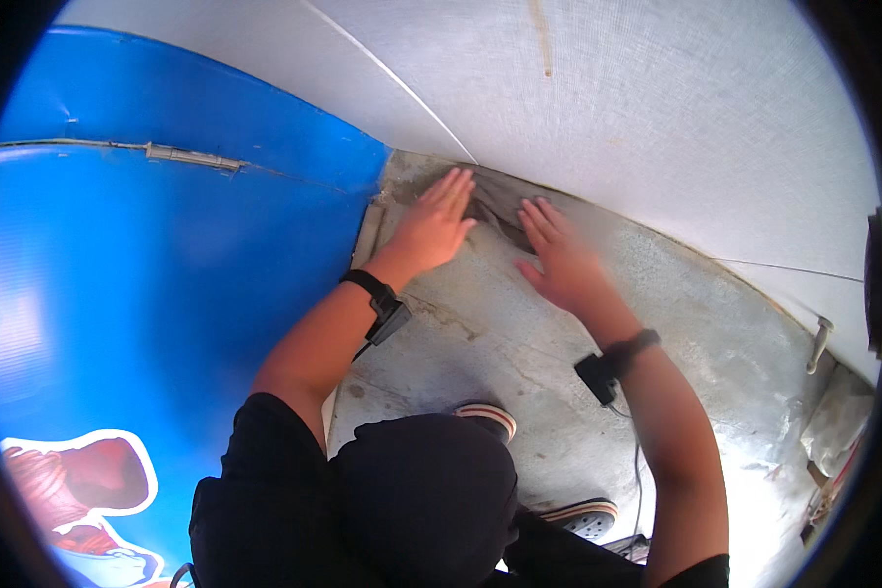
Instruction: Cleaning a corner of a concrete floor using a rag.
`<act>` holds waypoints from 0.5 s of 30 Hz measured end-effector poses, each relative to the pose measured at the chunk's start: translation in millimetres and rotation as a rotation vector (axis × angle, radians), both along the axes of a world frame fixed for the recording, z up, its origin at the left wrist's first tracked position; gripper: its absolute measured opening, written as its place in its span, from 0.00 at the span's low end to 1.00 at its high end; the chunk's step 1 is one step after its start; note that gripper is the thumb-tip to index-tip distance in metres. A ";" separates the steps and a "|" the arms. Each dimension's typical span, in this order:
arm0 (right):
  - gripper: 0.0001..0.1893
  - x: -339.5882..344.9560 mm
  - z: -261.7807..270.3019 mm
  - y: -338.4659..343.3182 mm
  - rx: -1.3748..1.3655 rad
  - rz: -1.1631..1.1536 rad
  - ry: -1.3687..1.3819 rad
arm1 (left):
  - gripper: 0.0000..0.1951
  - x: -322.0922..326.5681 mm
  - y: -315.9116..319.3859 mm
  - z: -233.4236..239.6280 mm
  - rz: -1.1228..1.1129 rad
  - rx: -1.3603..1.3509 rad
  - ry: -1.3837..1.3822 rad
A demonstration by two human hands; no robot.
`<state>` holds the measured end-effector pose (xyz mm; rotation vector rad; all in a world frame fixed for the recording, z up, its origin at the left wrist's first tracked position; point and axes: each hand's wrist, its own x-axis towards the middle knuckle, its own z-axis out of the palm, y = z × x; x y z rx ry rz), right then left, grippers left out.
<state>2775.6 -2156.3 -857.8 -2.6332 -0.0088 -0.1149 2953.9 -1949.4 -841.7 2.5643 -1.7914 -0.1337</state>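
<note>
A dark grey cloth [501, 204] lies on the concrete floor [500, 316], along the foot of the white wall panel [632, 95]. My left hand [434, 220] is at the cloth's left end with its fingers stretched out towards the wall. Over the cloth's right part is my right hand [558, 257], slightly blurred, its fingers spread and its thumb apart. Neither hand grips anything; whether the palms touch the cloth or the floor, I cannot tell. Each wrist wears a black strap with a small black box.
A glossy blue panel [228, 242] with a printed picture stands on the left and meets the white wall at a corner. At the right, a handle-like metal piece [820, 345] is by the wall, near a clear plastic bag [838, 422]. My clog-like shoes [584, 514] are on the floor below.
</note>
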 end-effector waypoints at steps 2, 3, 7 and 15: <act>0.38 26.6 -5.8 16.5 0.021 0.073 -0.053 | 0.29 11.1 15.6 -1.1 0.058 0.002 -0.033; 0.38 38.1 -7.5 23.9 0.019 0.062 -0.048 | 0.28 13.7 22.1 -0.8 0.134 0.021 -0.055; 0.37 70.3 -8.5 44.1 0.121 0.104 -0.031 | 0.28 28.3 41.6 -0.2 0.261 0.017 -0.066; 0.36 23.8 -15.2 53.1 0.195 0.149 -0.103 | 0.26 -31.1 61.5 -3.3 0.267 -0.063 -0.014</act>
